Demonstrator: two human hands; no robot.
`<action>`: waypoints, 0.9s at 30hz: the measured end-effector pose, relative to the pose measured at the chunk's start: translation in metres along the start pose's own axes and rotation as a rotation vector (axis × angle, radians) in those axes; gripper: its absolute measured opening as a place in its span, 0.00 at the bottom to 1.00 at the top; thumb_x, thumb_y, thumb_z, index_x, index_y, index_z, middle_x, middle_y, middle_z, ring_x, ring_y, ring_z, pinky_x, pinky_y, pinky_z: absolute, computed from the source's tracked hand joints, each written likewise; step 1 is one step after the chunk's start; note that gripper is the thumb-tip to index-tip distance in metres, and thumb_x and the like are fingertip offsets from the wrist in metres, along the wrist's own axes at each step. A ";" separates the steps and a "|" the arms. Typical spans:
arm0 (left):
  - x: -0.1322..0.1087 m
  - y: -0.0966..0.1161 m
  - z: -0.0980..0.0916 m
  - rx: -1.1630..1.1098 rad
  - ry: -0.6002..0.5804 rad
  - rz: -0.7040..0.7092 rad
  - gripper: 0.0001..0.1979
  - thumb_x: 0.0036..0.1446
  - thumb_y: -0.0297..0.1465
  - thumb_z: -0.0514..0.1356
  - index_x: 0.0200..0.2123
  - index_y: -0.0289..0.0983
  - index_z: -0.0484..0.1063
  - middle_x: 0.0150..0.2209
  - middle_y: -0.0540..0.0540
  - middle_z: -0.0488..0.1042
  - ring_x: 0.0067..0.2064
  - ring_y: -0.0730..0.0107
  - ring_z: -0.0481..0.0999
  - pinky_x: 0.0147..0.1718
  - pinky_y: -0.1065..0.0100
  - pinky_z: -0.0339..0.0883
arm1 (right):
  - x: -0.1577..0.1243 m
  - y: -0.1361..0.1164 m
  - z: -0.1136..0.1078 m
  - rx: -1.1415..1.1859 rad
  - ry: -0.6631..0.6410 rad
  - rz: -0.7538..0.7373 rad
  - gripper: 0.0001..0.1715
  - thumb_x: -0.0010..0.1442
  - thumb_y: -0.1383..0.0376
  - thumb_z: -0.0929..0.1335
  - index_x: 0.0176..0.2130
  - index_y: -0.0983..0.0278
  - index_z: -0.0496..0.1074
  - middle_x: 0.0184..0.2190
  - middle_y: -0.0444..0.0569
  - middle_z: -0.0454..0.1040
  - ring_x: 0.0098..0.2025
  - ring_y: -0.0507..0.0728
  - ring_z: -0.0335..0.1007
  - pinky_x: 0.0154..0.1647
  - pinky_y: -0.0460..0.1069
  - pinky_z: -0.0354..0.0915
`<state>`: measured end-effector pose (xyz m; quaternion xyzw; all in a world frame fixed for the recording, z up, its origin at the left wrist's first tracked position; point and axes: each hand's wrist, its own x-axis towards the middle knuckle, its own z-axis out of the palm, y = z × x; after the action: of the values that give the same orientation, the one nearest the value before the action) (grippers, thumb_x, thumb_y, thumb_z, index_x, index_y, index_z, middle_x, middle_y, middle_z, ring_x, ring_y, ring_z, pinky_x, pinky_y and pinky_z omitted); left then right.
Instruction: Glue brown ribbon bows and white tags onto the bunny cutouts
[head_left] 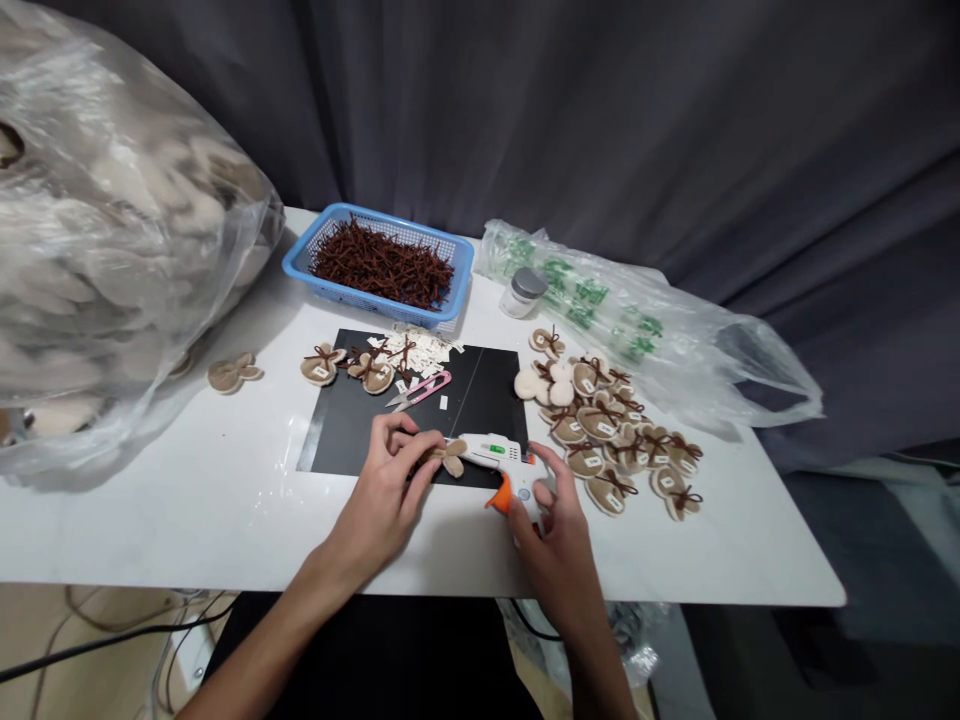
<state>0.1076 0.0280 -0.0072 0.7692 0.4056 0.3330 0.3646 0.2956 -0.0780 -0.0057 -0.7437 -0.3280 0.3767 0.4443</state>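
Table [712,550], left: sack [127,240]
Table, rear: basket [298,262], ties [382,265] in it; jar [522,296] right of basket; bag [615,312] behind and right of jar
Mat [491,395], before basket: tags [421,352], snips [415,392]
Mat, right: rabbits [600,420], heaped
Mat, front edge: glue gun [491,452] above

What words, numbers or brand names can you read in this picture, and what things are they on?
I can't read any for sure.
Glue gun: green label and round mark, too small.
Clear plastic bag behind the jar: green print, too blurred.
White tags on the brown plush pieces: dark marks, too small.
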 end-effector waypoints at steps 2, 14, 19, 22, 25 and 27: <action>0.000 0.000 0.000 -0.001 -0.001 0.002 0.11 0.76 0.28 0.56 0.54 0.41 0.77 0.54 0.43 0.63 0.38 0.72 0.74 0.51 0.56 0.78 | 0.000 0.001 0.000 0.015 0.001 -0.003 0.46 0.63 0.52 0.72 0.73 0.62 0.60 0.46 0.54 0.82 0.39 0.59 0.78 0.35 0.49 0.71; 0.000 -0.001 0.000 0.014 -0.003 0.005 0.11 0.75 0.29 0.56 0.54 0.41 0.77 0.53 0.42 0.63 0.39 0.71 0.75 0.51 0.56 0.79 | -0.001 0.002 0.001 0.034 0.005 0.011 0.49 0.63 0.52 0.73 0.75 0.61 0.57 0.50 0.55 0.81 0.42 0.60 0.79 0.35 0.48 0.71; 0.000 0.000 0.000 0.010 -0.006 0.002 0.11 0.75 0.29 0.57 0.54 0.41 0.76 0.53 0.43 0.63 0.40 0.70 0.75 0.50 0.56 0.79 | 0.000 0.003 0.001 0.038 0.009 0.002 0.47 0.63 0.52 0.73 0.74 0.60 0.58 0.60 0.59 0.78 0.49 0.61 0.80 0.38 0.48 0.73; 0.000 0.000 0.000 0.004 -0.004 0.006 0.11 0.76 0.29 0.56 0.54 0.41 0.76 0.53 0.43 0.63 0.40 0.70 0.76 0.51 0.57 0.78 | 0.000 0.003 0.001 0.037 0.012 -0.003 0.47 0.64 0.50 0.73 0.74 0.61 0.58 0.60 0.60 0.78 0.51 0.62 0.80 0.40 0.49 0.74; 0.000 0.000 0.000 0.005 -0.007 0.002 0.11 0.76 0.29 0.56 0.54 0.41 0.76 0.54 0.42 0.63 0.40 0.69 0.76 0.51 0.57 0.78 | -0.001 0.002 0.001 0.038 0.010 -0.002 0.48 0.64 0.49 0.72 0.74 0.61 0.58 0.57 0.59 0.80 0.49 0.62 0.81 0.40 0.50 0.75; 0.000 0.000 0.000 0.005 -0.010 0.002 0.11 0.76 0.28 0.56 0.54 0.41 0.76 0.54 0.43 0.63 0.40 0.70 0.75 0.52 0.57 0.77 | -0.001 0.001 0.001 0.042 0.004 0.004 0.49 0.64 0.48 0.73 0.74 0.61 0.57 0.56 0.59 0.81 0.48 0.62 0.81 0.39 0.49 0.75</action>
<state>0.1074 0.0278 -0.0068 0.7723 0.4037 0.3286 0.3642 0.2946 -0.0788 -0.0070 -0.7356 -0.3178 0.3829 0.4597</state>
